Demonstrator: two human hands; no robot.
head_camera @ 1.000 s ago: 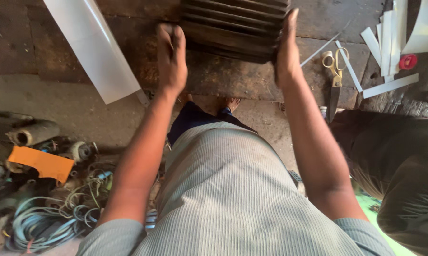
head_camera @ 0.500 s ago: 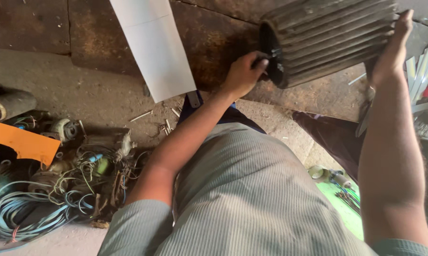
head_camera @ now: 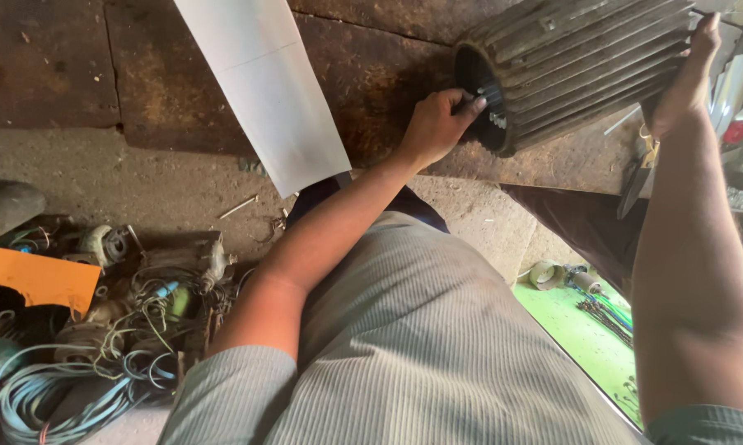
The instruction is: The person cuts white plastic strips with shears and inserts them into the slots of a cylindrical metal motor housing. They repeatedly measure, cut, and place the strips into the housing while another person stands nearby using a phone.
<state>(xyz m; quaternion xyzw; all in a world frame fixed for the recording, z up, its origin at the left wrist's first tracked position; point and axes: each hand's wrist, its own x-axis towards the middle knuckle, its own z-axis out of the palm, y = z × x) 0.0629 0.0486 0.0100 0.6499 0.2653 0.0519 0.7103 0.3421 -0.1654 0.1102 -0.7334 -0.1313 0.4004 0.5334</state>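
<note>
A large dark ribbed motor housing lies on its side on a rusty metal bench at the upper right. My left hand grips the rim of its open round end, fingers curled inside the opening. My right hand is wrapped over the far end of the housing at the right edge of the view. My forearms reach up from a grey ribbed shirt.
A long white sheet lies across the bench to the left of my left hand. On the floor at lower left sit coils of blue cable, tangled wires, small motor parts and an orange card. A green mat with small parts lies at lower right.
The view has swung left. The housing has turned from facing me to lying sideways with its open end to the left. My left hand shifted from its top edge to the open rim.
</note>
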